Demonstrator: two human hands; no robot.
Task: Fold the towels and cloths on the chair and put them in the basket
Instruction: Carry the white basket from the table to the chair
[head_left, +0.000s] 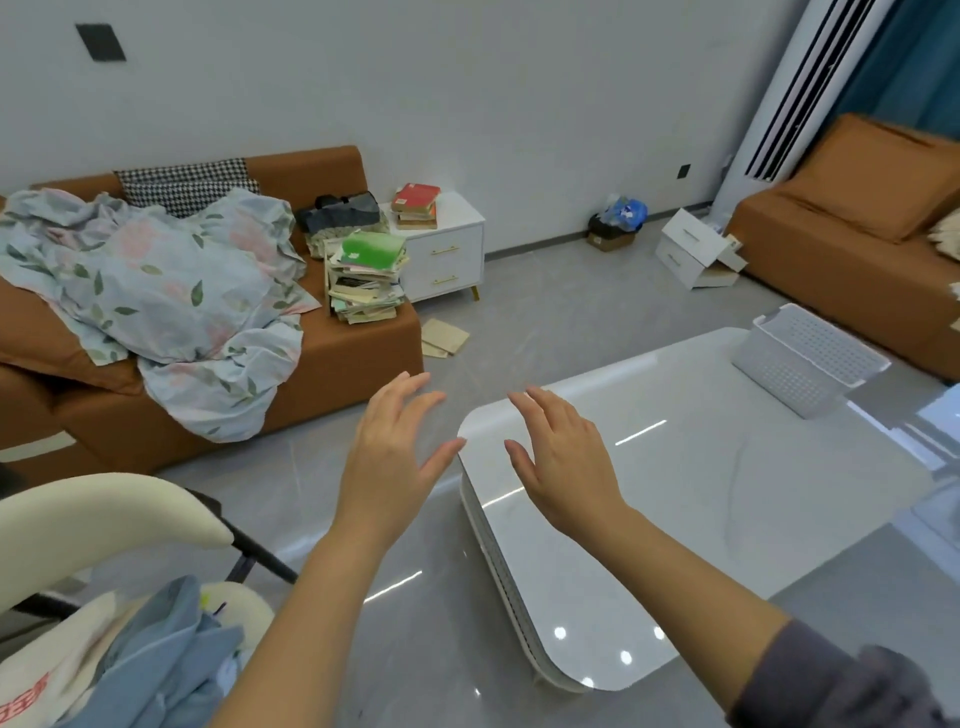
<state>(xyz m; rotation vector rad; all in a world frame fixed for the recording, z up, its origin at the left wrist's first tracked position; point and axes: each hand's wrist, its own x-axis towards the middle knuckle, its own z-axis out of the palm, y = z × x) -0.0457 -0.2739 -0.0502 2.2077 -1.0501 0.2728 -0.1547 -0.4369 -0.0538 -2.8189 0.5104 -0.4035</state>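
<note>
Around you stood a brown sofa (343, 353) draped with a crumpled floral sheet (156, 296). A leaning stack of books (366, 280) sat at its end and a white cabinet (447, 254) stood just beside that. Your left forearm crossed in front of the edge of the cream chair (104, 514) at the lower left.

Your left hand (387, 457) was raised over the floor and your right hand (558, 457) over the rounded corner of the glossy white worktop (701, 519). On both, the fingers (410, 389) were spread and nearly straight, holding nothing.

The cloths (166, 649) lay unfolded in a heap on the chair seat. The blue-grey fabric was bunched on top, and under it was what seemed to be a white piece with red print, too blurred to tell apart. The white perforated basket (779, 374) sat at the far end of the worktop, well apart from both hands and from the chair.
</note>
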